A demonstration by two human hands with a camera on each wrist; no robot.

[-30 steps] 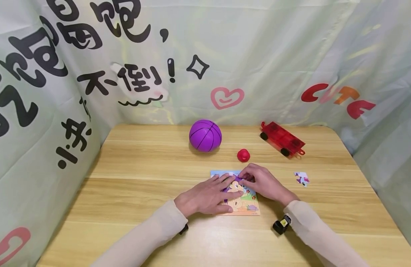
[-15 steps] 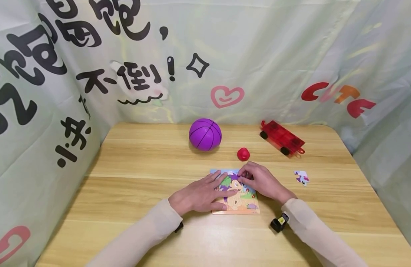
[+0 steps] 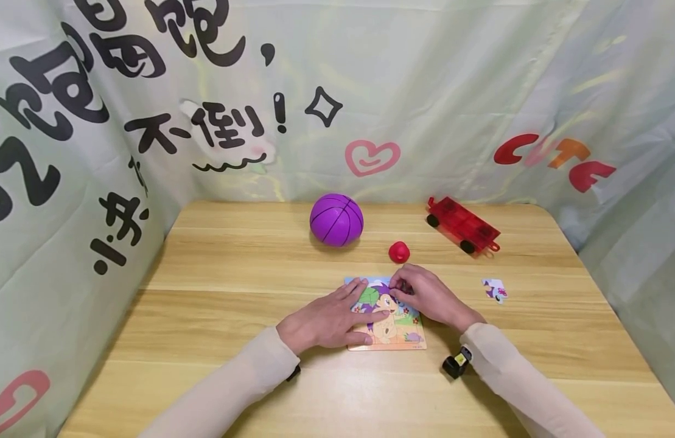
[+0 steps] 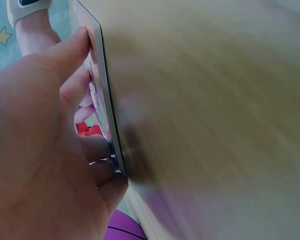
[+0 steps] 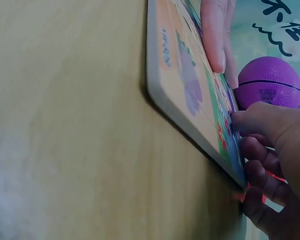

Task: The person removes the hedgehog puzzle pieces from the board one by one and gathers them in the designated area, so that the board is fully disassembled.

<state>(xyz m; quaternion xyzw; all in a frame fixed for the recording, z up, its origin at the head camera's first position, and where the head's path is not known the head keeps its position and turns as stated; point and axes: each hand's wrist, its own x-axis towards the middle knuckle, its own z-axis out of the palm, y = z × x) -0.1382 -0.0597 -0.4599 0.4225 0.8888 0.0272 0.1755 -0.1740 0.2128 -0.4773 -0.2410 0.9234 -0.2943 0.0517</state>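
A jigsaw puzzle [image 3: 386, 331] with a cartoon purple-haired hedgehog lies flat on the table in the head view. My left hand [image 3: 328, 319] rests spread over its left half, fingers mostly straight; the left wrist view shows its fingertips [image 4: 82, 40] along the board's edge. At the puzzle's upper right, my right hand [image 3: 427, 295] has curled fingers and pinches a purple puzzle piece [image 3: 391, 291] low against the board, mostly hidden by the fingers. In the right wrist view the right thumb [image 5: 250, 120] touches the puzzle's surface. A loose puzzle piece [image 3: 495, 291] lies to the right.
Behind the puzzle stand a purple ball [image 3: 336, 220] and a small red hat-shaped thing [image 3: 399, 252]. A red translucent toy wagon [image 3: 462, 225] with black wheels sits at the back right. Printed cloth [image 3: 441, 91] hangs around the wooden table [image 3: 233, 261].
My left hand has drawn back slightly to the left, uncovering more of the hedgehog picture and a green leaf. My right hand stays at the upper right, its purple piece now lower against the board.
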